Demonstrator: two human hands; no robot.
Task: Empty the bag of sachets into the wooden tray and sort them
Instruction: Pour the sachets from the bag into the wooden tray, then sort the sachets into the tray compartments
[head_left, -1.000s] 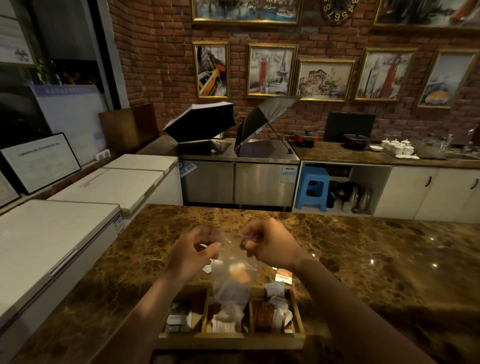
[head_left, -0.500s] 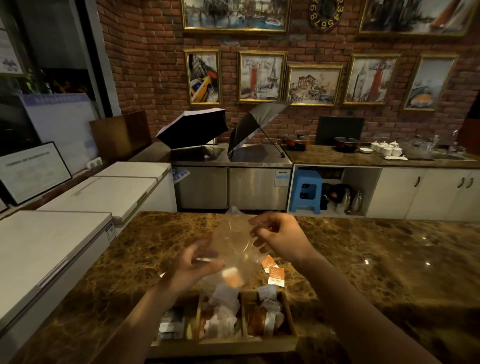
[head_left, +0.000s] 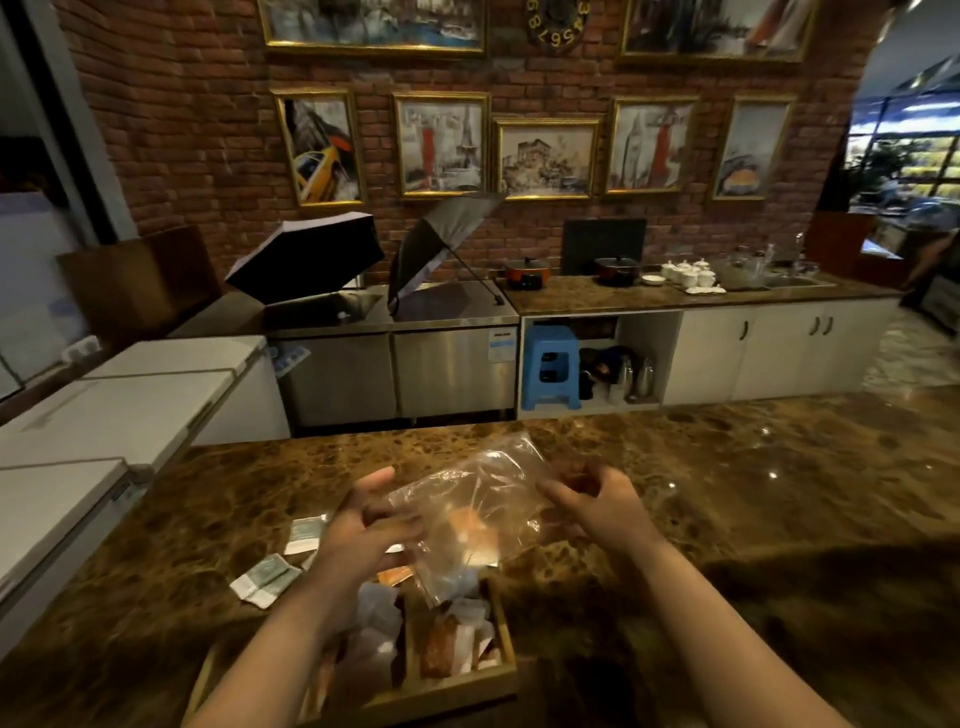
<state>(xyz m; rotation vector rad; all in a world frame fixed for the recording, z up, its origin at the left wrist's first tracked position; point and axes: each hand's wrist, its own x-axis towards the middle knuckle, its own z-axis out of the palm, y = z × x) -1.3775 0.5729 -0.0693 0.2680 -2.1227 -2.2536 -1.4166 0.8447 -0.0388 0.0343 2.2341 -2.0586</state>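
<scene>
A clear plastic bag hangs tilted above the wooden tray, its mouth pointing down toward the tray, an orange sachet showing through it. My right hand grips the bag's upper right side. My left hand is at the bag's left edge with fingers spread; I cannot tell if it grips. The tray's compartments hold white and orange sachets. A few white and green sachets lie on the marble counter left of the tray.
The brown marble counter spreads wide to the right and behind the tray. White chest freezers line the left side. Beyond the counter are steel units with two open umbrellas and a blue stool.
The bag has tipped from hanging upright to lying slanted, mouth down. More sachets now lie in the tray and on the counter to its left. My left hand has opened.
</scene>
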